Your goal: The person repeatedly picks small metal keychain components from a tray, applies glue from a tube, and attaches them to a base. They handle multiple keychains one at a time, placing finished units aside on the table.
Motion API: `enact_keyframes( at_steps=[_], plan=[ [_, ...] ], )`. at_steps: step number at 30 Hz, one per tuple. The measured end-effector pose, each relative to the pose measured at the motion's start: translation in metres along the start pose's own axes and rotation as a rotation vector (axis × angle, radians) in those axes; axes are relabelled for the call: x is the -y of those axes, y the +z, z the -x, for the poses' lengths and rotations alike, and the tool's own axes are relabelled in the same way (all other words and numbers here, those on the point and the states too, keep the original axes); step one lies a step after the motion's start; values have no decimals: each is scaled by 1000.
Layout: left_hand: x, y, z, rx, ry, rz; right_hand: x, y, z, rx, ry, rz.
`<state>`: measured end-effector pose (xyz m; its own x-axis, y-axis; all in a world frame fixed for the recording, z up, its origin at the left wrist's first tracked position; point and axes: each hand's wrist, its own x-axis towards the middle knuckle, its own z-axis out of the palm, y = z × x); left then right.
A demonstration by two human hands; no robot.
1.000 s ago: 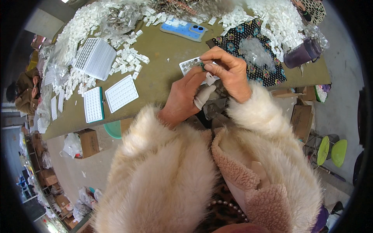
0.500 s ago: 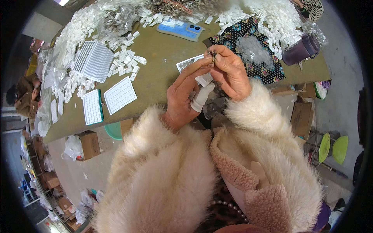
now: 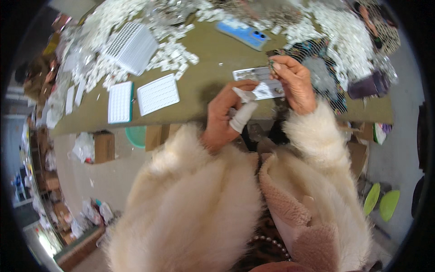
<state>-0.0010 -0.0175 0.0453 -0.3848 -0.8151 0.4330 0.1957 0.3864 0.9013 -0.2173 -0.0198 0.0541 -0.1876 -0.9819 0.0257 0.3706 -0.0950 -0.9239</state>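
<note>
My left hand (image 3: pixel 224 106) is closed around a small white card (image 3: pixel 244 94) held between its fingers and thumb. A white cloth cover (image 3: pixel 243 117) wraps the thumb. To its right, my right hand (image 3: pixel 294 81) pinches a small dark, greenish metal piece (image 3: pixel 271 65) between thumb and fingertips; its exact kind is too small to make out. Between and partly behind the hands lies a white tray (image 3: pixel 265 92) with little metal pieces in some of its hollows.
Two white trays with rows of hollows, one (image 3: pixel 120 102) and another (image 3: pixel 158 94), lie at left near a tray stack (image 3: pixel 132 47). Heaps of small white pieces (image 3: pixel 344 41) line the back. A blue phone (image 3: pixel 242 34), patterned cloth (image 3: pixel 335 86) and dark bottle (image 3: pixel 369 85) are there too.
My hands were together at the small metal piece; now they are apart. The right hand has moved rightward with the piece, uncovering more of the tray. The view has shifted slightly.
</note>
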Motion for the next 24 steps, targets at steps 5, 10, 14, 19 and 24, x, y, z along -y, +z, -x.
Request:
enact_keyframes(
  at_steps=[5,10,14,19,24],
  plan=[
    [11,-17,23,138,-41,-29,-9,14,-28,69,49,369],
    [17,-31,31,80,-112,-77,-23,43,-47,233,43,416],
    [14,-38,35,50,-248,-10,-33,67,-65,377,-15,839],
    [17,-41,36,158,-304,65,-30,108,-72,502,-34,823],
    [22,-39,36,228,-274,55,-36,135,-80,318,-368,340]
  ],
)
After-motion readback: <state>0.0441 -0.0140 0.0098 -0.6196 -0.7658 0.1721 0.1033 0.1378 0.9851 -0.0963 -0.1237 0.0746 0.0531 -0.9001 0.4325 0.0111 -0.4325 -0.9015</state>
